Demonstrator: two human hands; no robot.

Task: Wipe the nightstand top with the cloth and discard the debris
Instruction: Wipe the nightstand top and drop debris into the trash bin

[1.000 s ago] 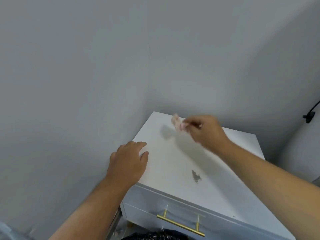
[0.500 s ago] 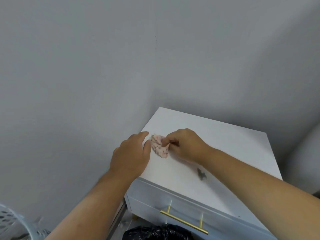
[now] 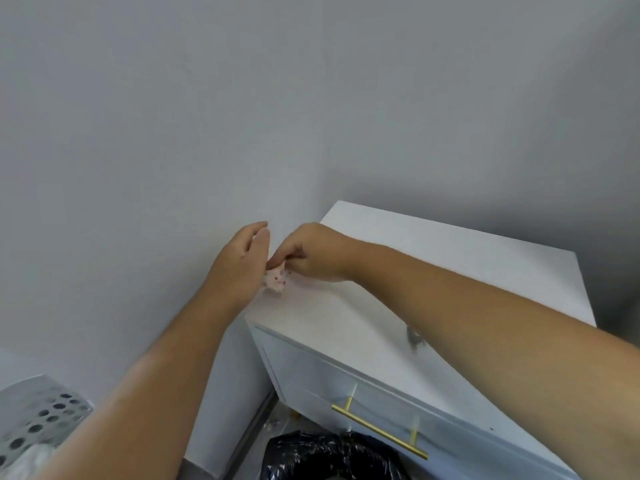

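Basket (image 3: pixel 41 414), white perforated metal, bottom-left corner, well apart from rest. Left hand (image 3: pixel 239 268) at left edge of white box-shaped nightstand (image 3: pixel 467 271), fingers straight and together, palm turned toward right hand. Small pink-white cloth with red dots (image 3: pixel 276 280) bunched at that edge, touching top, between both hands. Right hand (image 3: pixel 311 252) pinches cloth with curled fingertips, forearm crossing top. Black plastic bin bag (image 3: pixel 329 459) below drawer front. Gold bar handle (image 3: pixel 379 431) on drawer. Dark grey debris speck (image 3: pixel 414 337) on top near front edge, beside right forearm, well apart from cloth.
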